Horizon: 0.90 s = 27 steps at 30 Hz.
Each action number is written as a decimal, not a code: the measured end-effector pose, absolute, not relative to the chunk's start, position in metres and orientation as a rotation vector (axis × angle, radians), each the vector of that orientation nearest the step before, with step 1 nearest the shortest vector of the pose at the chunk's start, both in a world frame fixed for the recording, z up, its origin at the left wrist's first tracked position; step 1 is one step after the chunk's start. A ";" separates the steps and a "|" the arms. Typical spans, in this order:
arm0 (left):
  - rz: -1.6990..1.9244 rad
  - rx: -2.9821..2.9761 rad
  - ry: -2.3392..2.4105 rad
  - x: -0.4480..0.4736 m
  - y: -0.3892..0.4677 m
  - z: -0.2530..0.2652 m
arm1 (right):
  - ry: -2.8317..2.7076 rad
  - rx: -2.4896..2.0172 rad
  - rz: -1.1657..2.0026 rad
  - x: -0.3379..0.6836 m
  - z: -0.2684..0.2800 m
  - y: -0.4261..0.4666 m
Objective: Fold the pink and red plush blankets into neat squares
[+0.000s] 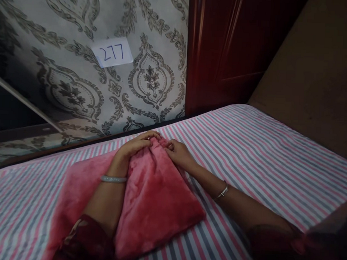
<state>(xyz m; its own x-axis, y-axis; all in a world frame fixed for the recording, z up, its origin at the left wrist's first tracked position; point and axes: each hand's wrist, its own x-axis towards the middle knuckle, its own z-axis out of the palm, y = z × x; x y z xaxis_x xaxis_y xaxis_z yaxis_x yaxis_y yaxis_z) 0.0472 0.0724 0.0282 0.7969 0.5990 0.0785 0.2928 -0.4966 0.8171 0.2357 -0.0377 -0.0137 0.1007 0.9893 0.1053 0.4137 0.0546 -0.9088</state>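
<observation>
A pink plush cloth (pixel 159 190), folded over itself, lies on the striped bed. Its far edge is bunched up between my two hands. My left hand (pixel 140 142) has its fingers curled over the gathered edge from the left, with a pale bangle on that wrist. From the right, my right hand (pixel 178 154) pinches the same gathered part, and a thin metal bracelet sits on its wrist. The fingertips of both hands are partly hidden in the folds. A wider layer of the cloth spreads flat under my left forearm.
The striped bed sheet (pixel 247 160) reaches the patterned wall (pixel 114 93) at the back. A paper marked 277 (pixel 113 52) is on the wall. A dark red wooden panel (pixel 217 51) stands behind the bed, with a brown surface (pixel 316 78) at right.
</observation>
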 end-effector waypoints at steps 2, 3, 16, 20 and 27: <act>0.387 2.210 0.638 0.044 0.072 0.033 | -1.355 -1.565 0.845 0.233 -0.016 -0.027; 0.367 2.240 0.630 0.043 0.072 0.034 | -1.312 -1.585 0.852 0.233 -0.018 -0.024; 0.895 2.463 0.717 0.087 0.053 0.017 | -1.216 -1.412 0.987 0.236 -0.045 -0.007; 0.964 2.449 1.017 0.080 0.054 0.024 | -1.153 -1.396 0.854 0.232 -0.044 -0.019; 0.614 2.323 1.074 0.067 0.060 0.029 | -1.317 -1.179 0.848 0.230 -0.037 -0.028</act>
